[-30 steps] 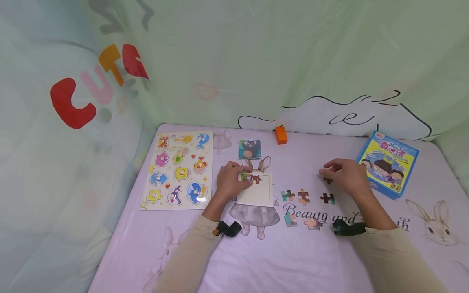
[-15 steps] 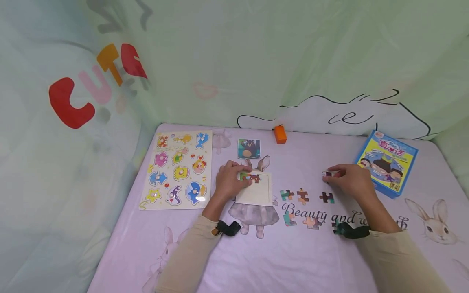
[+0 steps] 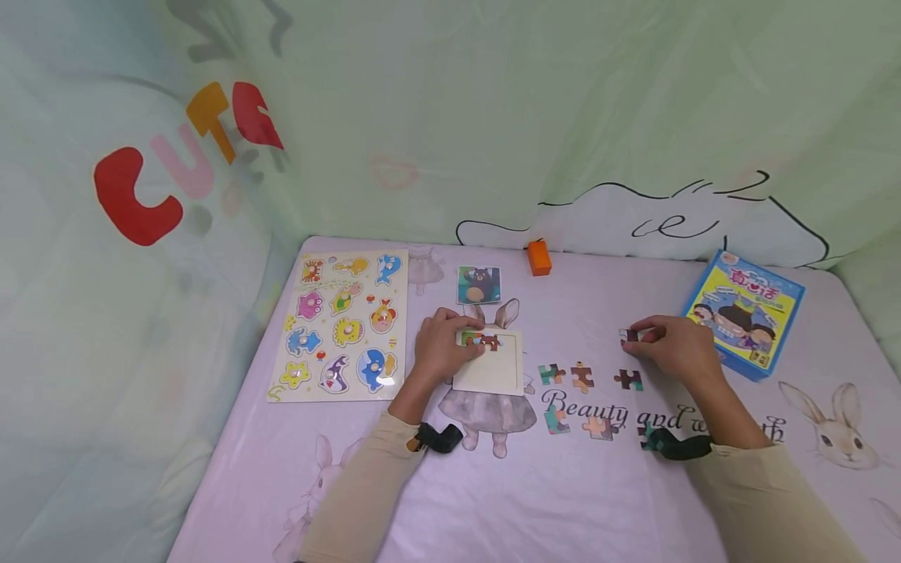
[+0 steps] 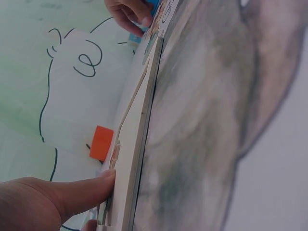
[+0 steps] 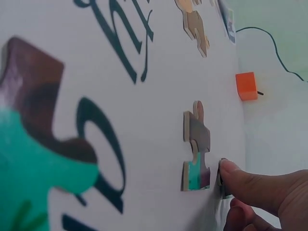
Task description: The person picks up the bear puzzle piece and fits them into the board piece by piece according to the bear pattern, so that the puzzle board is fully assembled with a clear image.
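In the head view the left hand (image 3: 443,348) grips the left edge of a pale puzzle tray (image 3: 487,379), thumb over its top-left corner, where joined pieces (image 3: 489,342) lie. The right hand (image 3: 676,344) pinches a dark puzzle piece (image 3: 629,335) between thumb and fingers, at the table surface. Below it lies a brown-and-teal piece (image 3: 629,380), seen also in the right wrist view (image 5: 196,154). Nearer the tray are a teal piece (image 3: 552,374) and a brown piece (image 3: 582,376). A lower row holds a teal piece (image 3: 557,422), a pinkish piece (image 3: 600,427) and one partly under the right wristband.
An animal peg board (image 3: 338,327) lies at the left. Behind the tray are a bear picture card (image 3: 479,285) and an orange block (image 3: 539,258). A blue and yellow box (image 3: 746,314) stands right of the right hand. Fabric hangs behind the table.
The right hand has moved slightly right, and its fingers have closed on the dark piece, which shows more of itself and has turned. The left hand stays on the tray.
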The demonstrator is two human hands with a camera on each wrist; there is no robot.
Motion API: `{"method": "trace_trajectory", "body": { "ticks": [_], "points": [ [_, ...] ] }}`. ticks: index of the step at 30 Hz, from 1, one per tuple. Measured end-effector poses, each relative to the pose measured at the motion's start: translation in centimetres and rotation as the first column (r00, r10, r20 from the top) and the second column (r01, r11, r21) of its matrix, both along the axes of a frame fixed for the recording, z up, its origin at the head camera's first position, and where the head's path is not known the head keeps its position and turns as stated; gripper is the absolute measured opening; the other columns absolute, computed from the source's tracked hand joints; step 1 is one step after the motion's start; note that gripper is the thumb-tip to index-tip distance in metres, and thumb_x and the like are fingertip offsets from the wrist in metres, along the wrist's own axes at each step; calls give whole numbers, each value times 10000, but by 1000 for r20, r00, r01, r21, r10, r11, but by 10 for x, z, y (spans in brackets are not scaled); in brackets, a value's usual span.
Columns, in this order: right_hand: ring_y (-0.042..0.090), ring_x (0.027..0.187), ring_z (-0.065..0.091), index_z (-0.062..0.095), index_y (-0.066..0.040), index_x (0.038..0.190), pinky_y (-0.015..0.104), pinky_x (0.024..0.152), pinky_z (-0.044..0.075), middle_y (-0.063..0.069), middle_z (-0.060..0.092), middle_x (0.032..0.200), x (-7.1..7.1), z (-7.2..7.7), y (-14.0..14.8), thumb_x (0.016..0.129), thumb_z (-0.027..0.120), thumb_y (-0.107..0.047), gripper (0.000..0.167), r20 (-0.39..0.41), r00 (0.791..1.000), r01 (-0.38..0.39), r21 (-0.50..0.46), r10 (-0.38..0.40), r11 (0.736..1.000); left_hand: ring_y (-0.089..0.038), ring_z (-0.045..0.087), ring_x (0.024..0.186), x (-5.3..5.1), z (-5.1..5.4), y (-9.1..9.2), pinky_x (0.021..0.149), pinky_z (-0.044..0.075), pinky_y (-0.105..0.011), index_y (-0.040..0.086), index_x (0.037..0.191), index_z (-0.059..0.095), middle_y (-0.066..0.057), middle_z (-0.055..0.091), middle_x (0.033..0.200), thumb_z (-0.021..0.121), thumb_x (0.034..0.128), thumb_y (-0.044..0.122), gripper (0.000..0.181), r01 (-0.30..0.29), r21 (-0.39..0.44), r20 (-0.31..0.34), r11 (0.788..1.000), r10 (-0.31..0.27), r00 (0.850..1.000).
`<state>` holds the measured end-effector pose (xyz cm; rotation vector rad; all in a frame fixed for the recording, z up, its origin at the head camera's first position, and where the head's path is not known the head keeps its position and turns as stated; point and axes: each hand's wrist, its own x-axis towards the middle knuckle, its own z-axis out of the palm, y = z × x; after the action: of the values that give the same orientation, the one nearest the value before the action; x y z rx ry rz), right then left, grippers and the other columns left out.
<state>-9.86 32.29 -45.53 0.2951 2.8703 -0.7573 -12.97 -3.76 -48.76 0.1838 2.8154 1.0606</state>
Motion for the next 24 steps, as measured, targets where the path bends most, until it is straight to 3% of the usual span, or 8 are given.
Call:
{"method": "trace_trajectory", "body": {
  "ticks": [12, 24],
  "points": [
    [350, 907, 538, 685, -22, 1133, 362, 656, 374, 219, 654, 1016, 1, 3, -5, 883, 804, -278, 377, -48, 999, 23, -30, -25, 999, -275, 520, 1085, 0, 1, 0, 909, 435, -437, 265, 1191, 769, -85, 598, 1207, 837, 838, 297, 361, 2, -2, 1, 1000, -2, 1000],
    [315, 880, 554, 680, -53, 1045, 316, 619, 425, 184, 685, 960, 1, 16, -14, 920, 763, -305, 293, -55, 998, -28, -57, 25, 998, -277, 525, 1077, 0, 0, 0, 899, 438, -436, 264, 1183, 773, -89, 602, 1197, 842, 831, 299, 361, 12, -3, -13, 1000, -12, 1000]
  ]
}}
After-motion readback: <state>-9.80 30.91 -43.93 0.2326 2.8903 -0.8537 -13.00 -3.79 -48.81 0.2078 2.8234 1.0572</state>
